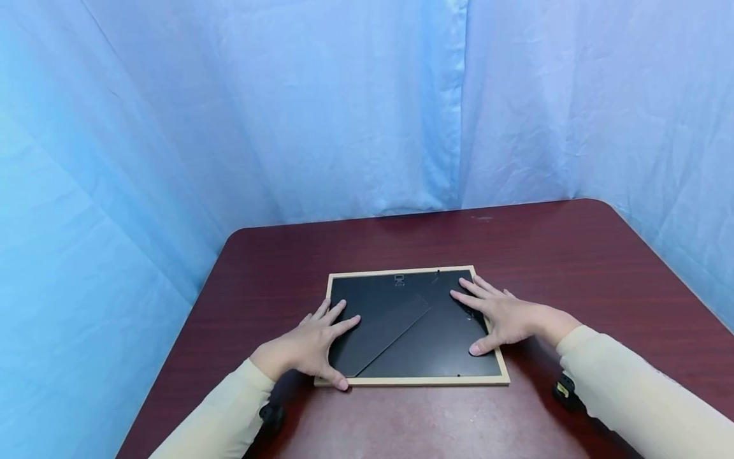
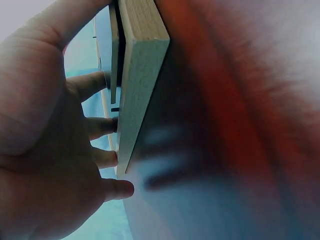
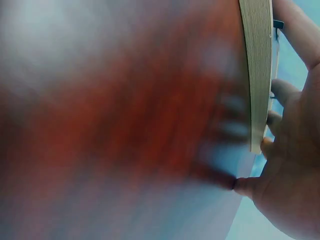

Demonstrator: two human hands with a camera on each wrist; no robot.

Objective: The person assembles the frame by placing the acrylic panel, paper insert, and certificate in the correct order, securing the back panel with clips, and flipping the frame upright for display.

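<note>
frame (image 1: 415,381) – pale matt wood; table (image 1: 573,268) – glossy dark-red wood grain

Left hand (image 1: 312,344) and right hand (image 1: 501,315) press a face-down picture frame (image 1: 415,381).

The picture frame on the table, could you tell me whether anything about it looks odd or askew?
The picture frame lies face down, black backing up. Its easel stand lies flat, slanting diagonally across the backing. Nothing looks damaged.

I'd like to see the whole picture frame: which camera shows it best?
The head view: the frame lies face down, whole, on the table. The left wrist view shows only a pale wooden edge, close up; the right wrist view shows a thin edge, with blur around it.
</note>
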